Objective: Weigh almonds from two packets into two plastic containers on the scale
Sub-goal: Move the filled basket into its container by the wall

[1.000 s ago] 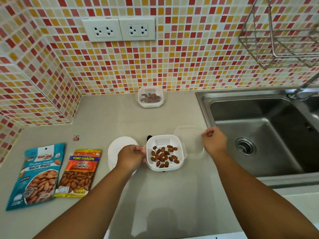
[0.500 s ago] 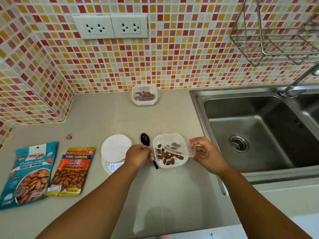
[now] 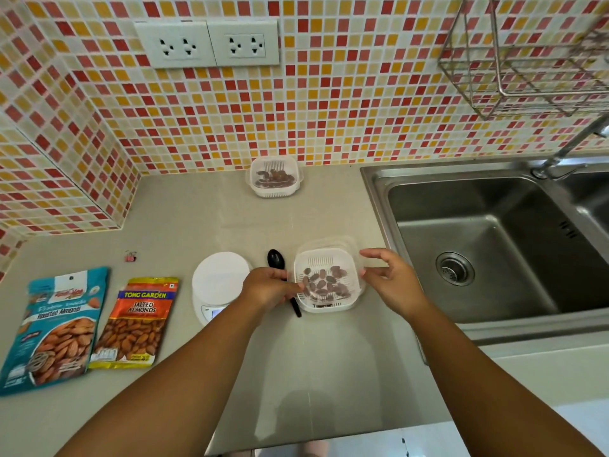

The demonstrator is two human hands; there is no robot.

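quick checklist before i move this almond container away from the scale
1. Clear lid seated on near container: cannot tell.
2. Left hand touching container's left edge: ok.
3. Right hand gripping: not ok, fingers open beside it.
4. Black spoon out of the way: not ok, lies against container's left side.
5. Scale platform bare: ok.
6. Far container lidded by the wall: ok.
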